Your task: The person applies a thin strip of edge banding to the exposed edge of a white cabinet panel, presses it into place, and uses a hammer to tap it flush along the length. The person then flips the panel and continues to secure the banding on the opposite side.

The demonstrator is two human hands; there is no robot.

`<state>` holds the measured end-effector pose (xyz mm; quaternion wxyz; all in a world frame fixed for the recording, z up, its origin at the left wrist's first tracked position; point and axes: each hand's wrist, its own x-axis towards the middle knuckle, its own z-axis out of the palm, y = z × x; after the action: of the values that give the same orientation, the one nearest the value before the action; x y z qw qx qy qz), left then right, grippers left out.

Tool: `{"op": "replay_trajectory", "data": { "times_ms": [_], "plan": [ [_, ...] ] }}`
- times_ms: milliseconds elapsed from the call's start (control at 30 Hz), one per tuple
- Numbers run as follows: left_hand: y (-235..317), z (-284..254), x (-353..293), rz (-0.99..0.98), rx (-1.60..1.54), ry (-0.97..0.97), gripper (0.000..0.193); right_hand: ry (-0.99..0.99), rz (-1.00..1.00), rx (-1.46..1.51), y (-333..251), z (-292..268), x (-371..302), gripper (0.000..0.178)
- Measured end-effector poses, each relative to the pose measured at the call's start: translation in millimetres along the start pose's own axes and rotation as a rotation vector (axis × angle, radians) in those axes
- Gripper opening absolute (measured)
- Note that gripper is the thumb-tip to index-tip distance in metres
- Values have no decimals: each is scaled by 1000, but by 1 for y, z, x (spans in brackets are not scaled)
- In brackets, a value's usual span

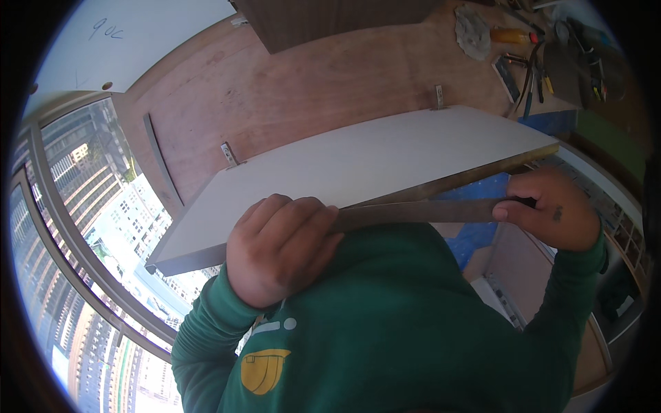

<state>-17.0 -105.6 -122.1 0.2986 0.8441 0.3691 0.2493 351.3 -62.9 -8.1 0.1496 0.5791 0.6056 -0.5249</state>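
A white cabinet door panel (pixel 385 153) lies flat before me, with two metal hinges (pixel 230 153) along its far edge. A long grey-brown strip of edge banding (pixel 423 211) stretches between my hands, just on my side of the panel's near edge. My left hand (pixel 279 249) is closed around the strip's left part, against the panel's edge; its fingertips are partly hidden. Farther right, my right hand (pixel 556 206) pinches the strip's other end between thumb and fingers, apart from the panel. Bare brown core shows along the right part of the near edge; the far left part looks grey.
The panel rests on a wooden worktop (pixel 330 82). A thin grey strip (pixel 162 160) lies at its left, near a tall window (pixel 103 206). Hand tools (pixel 530 79), an orange bottle (pixel 511 36) and a crumpled cloth (pixel 472 33) sit at the far right. A dark wood-grain board (pixel 330 20) is at the back.
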Motion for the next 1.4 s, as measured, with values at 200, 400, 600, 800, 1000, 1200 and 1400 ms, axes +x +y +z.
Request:
{"op": "replay_trajectory", "data": {
  "times_ms": [200,400,600,800,1000,1200,1400],
  "plan": [
    [1,2,-1,-6,1,-1,42,225,56,45,11,20,6,41],
    [0,1,-2,1,18,-9,42,243,52,42,27,29,15,40],
    [2,2,-3,-5,18,-18,42,229,54,122,38,35,22,41],
    [1,2,-4,-11,26,-31,42,233,40,183,42,35,25,46],
    [-1,4,-5,-8,37,-30,41,204,57,159,37,31,28,42],
    [1,6,-5,-49,12,-7,38,196,74,157,36,31,29,40],
    [1,6,-4,-53,10,-10,38,200,101,160,32,31,31,40]
  ]
}}
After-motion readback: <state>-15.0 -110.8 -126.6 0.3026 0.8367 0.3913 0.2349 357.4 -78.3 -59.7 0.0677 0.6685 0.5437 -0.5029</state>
